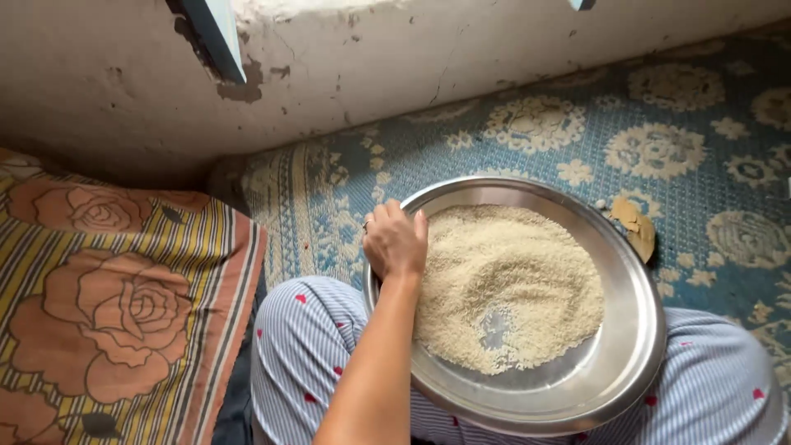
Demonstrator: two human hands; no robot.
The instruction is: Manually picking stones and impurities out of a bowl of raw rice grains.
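A round steel plate point(626, 346) rests on my lap and holds a spread heap of white rice point(511, 280) with a bare patch near its front. My left hand point(395, 241) lies just inside the plate's left rim, back upward. Its fingers are curled together at the edge of the rice. Whether any grains are pinched under them is hidden. My right hand is out of view.
My legs in blue striped cloth with red dots point(305, 346) lie under the plate. A blue and cream patterned mat point(659, 140) covers the floor, with a brown scrap point(634, 224) by the plate's far right rim. A rose-patterned cushion point(115, 305) lies left. A cracked wall point(412, 66) stands behind.
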